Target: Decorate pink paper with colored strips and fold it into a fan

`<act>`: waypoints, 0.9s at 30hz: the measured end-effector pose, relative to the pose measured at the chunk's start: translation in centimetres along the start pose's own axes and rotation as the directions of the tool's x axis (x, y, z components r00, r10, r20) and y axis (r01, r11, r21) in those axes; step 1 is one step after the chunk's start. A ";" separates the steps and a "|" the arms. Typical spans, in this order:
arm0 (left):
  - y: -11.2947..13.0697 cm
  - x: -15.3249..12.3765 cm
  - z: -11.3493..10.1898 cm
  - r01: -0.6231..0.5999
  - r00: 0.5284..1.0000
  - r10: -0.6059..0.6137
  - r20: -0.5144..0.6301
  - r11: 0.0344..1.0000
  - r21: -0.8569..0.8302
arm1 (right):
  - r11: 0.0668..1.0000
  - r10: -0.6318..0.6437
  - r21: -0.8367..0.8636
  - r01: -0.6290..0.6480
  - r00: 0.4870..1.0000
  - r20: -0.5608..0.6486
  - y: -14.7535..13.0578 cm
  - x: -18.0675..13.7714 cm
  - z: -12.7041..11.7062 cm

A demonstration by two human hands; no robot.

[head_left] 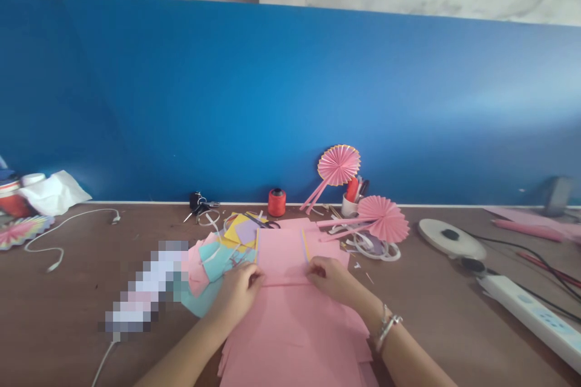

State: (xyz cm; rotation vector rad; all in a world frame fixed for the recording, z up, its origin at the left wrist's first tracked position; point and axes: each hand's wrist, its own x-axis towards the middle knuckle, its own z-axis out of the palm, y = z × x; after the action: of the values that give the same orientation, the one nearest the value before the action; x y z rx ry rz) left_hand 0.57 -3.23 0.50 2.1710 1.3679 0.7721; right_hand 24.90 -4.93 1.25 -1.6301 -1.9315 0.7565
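Note:
Both my hands pinch the near edge of a pink sheet of paper [280, 257], which has thin yellow and purple strips along its two sides. My left hand [245, 284] is closed at the left corner, and my right hand [324, 275] is closed at the right corner. A narrow band, seemingly a fold, runs along the edge between them. Under it lies a stack of larger pink paper [299, 332]. Scissors [267, 224] lie just beyond, on yellow and purple paper scraps [238, 231]. Light blue paper [213, 263] is beside my left hand.
Two pink pleated paper fans [339, 165] are near a white pen cup [349, 207]. Red thread spool [276, 202] and keys [198, 202] sit along the blue partition [204, 91]. A power strip [535, 314] and cables are at right, a white cable [72, 213] at left.

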 end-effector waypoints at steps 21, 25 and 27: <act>0.4 -0.1 -0.3 -0.012 0.999 0.008 0.046 0.997 0.073 | 0.995 -0.027 -0.091 0.029 0.999 0.024 -0.4 0.0 0.1; 0.6 -0.3 -0.3 -0.059 0.997 0.049 0.059 0.982 0.178 | 0.982 -0.017 -0.188 0.021 1.000 0.026 -0.4 0.0 0.3; 1.0 -0.5 -0.3 -0.129 0.991 0.118 0.056 0.952 0.277 | 0.959 -0.027 -0.283 0.024 1.000 -0.007 -0.8 -0.2 0.3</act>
State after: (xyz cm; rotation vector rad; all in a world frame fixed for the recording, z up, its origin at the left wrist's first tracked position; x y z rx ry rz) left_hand 0.82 -4.02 1.26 2.4968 1.4034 0.6060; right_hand 24.13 -5.30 1.54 -1.7636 -2.1268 0.4754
